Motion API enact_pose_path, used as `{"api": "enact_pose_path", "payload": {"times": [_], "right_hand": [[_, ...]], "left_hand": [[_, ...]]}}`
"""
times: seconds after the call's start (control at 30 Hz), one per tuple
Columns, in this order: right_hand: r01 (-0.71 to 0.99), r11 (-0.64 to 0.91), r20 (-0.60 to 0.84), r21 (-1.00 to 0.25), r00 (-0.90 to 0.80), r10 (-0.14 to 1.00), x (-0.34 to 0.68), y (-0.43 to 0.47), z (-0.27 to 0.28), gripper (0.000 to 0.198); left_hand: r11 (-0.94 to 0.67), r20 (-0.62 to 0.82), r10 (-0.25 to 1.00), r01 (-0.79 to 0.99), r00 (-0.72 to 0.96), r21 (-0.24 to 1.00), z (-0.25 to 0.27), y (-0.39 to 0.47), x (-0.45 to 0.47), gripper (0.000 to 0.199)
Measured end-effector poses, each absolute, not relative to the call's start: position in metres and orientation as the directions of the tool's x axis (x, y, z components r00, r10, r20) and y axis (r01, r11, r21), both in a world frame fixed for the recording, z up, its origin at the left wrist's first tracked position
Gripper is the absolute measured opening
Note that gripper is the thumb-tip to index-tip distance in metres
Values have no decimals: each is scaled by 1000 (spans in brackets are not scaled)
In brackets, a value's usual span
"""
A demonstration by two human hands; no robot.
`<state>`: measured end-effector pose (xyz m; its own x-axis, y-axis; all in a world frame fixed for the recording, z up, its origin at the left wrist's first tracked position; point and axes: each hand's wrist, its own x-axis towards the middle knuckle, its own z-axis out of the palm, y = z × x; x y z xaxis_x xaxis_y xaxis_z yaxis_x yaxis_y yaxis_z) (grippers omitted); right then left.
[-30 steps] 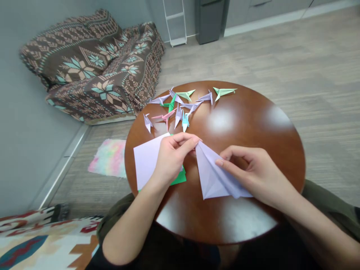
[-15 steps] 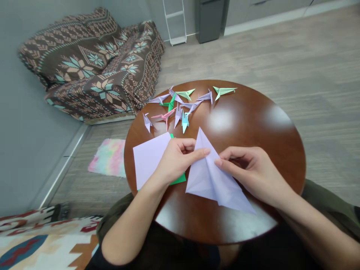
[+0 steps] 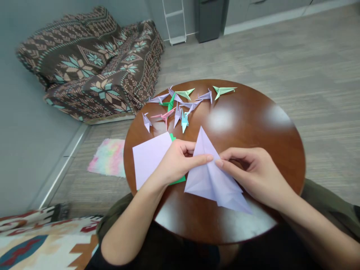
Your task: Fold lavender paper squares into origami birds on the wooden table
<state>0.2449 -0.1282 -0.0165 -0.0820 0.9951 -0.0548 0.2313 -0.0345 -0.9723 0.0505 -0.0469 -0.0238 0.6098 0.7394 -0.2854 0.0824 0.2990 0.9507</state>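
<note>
A partly folded sheet of lilac origami paper (image 3: 206, 183) is held just over the front of the round table, its narrow point facing away from me. My left hand (image 3: 182, 159) pinches its left side, the thumb lying on the front and the fingers mostly behind. On the right edge, my right hand (image 3: 244, 168) grips the paper between thumb and forefinger. The two thumbs nearly meet at the middle crease. Beside my left hand lies a stack of square paper, a lilac sheet (image 3: 150, 157) on top and green paper (image 3: 178, 180) showing beneath.
Folded paper cranes cluster at the table's back left, among them a pink crane (image 3: 165, 117), a blue crane (image 3: 184, 120) and a pale green crane (image 3: 223, 91). The brown table (image 3: 270, 135) has a rounded edge. A patterned sofa (image 3: 112, 75) stands beyond it.
My left thumb has slid slightly right, toward the middle crease. The paper's lower right corner has shifted a little left. Both hands keep their hold.
</note>
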Motion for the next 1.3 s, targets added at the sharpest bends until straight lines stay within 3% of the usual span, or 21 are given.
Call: {"api": "enact_pose_path", "payload": {"times": [0.37, 0.63, 0.83, 1.0, 1.3], "right_hand": [[230, -40, -66, -972, -106, 992, 243, -126, -21, 25], [391, 2, -74, -920, -181, 981, 249, -128, -19, 29], [463, -3, -130, -886, -244, 961, 255, -128, -17, 28], [420, -53, -170, -906, -247, 954, 256, -129, -17, 25], [371, -77, -176, -925, -242, 954, 253, -128, -13, 25]], "left_hand": [[275, -275, 727, 101, 629, 956, -26, -47, 51, 21], [183, -196, 762, 85, 617, 979, -26, -43, 49, 20], [91, -193, 796, 202, 574, 975, -23, -38, 47, 15], [184, -282, 673, 214, 684, 959, -18, -43, 49, 5], [77, -272, 608, 286, 745, 955, -17, -46, 50, 5]]}}
